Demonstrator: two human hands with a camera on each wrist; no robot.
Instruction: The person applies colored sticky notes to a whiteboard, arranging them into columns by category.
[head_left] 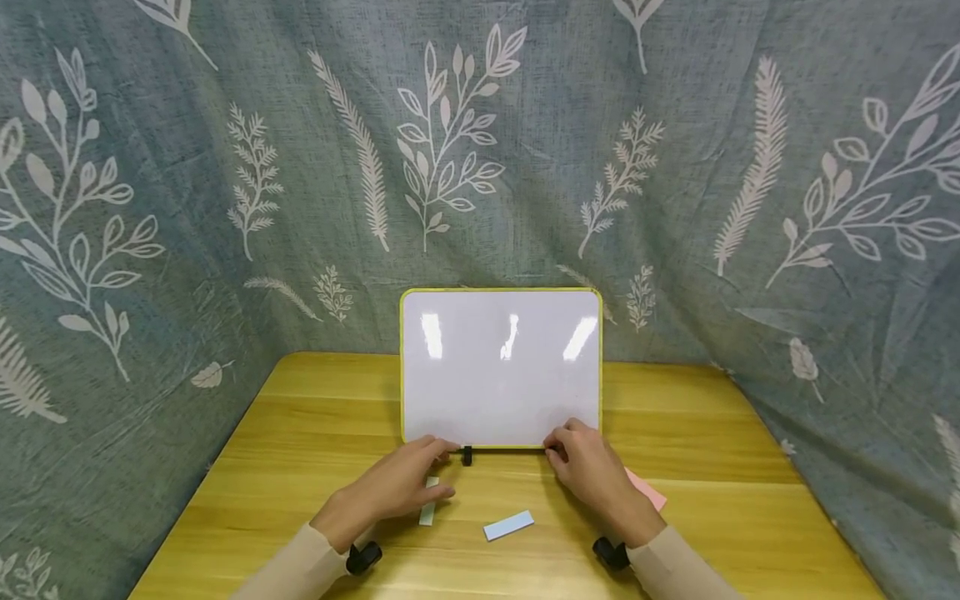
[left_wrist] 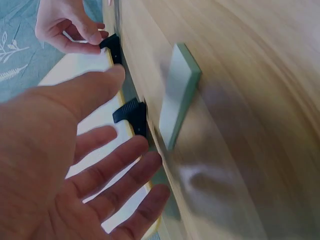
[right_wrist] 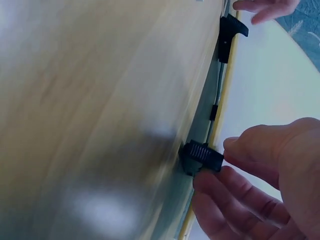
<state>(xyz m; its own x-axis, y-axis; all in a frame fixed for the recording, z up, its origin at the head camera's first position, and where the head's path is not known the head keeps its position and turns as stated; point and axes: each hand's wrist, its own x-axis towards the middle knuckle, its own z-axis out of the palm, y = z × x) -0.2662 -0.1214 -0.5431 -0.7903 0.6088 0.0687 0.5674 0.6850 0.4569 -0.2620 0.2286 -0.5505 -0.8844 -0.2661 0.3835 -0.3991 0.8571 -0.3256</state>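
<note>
A person's right hand works at the lower edge of a whiteboard, its grip narrow, thumb and fingers pinching a black clip on the board's yellow rim. The left hand reaches toward the same edge farther left, its grip wide, thumb and fingers spread; whether the fingertips touch the board cannot be told. Just beside them, a second black clip sits on the rim.

The whiteboard stands on the worktop on the far side of both hands, its glossy white face turned toward the person and catching three bright reflections. On the near side of the board, a pale green block lies by the left hand, partly hidden by it in the head view. A light blue block rests between the two forearms, and a pink piece shows from behind the right hand, to its right. Beyond the wood-grained surface hangs a grey-green curtain printed with white leaves and sprigs.
</note>
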